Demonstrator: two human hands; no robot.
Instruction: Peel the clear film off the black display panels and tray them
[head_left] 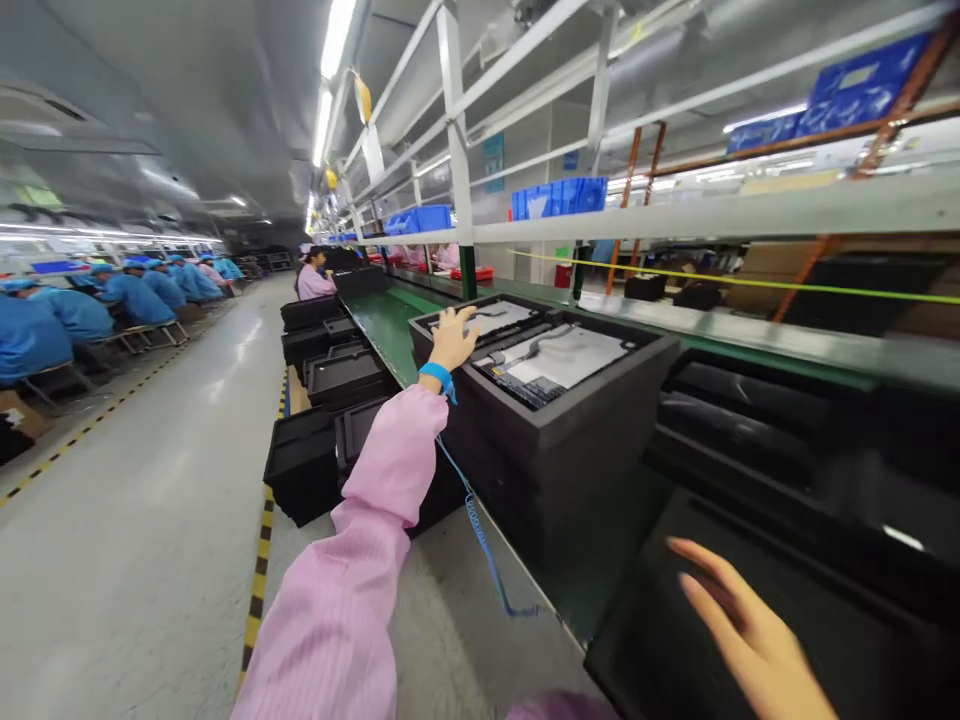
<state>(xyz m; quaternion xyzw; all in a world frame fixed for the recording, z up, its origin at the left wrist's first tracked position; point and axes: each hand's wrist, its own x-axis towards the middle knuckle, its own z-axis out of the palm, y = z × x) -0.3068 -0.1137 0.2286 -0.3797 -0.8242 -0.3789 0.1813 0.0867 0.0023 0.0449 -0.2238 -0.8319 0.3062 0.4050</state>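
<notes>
My left hand [452,342], in a pink sleeve with a blue wrist strap [437,377] and coiled cord, rests on the near rim of a black foam tray stack [570,425] on the green conveyor belt; its fingers curl over the edge. The top tray holds a flat grey device with a cable [559,358]. My right hand [739,630] hovers low at the right, fingers stretched out and apart, over a flat black tray [817,640] lying near me; it holds nothing.
Stacks of black trays [322,440] stand on the floor left of the belt [386,330]. A person in pink [311,275] works further along the line. Workers in blue sit at far left. Blue bins [559,197] sit on the white rack overhead.
</notes>
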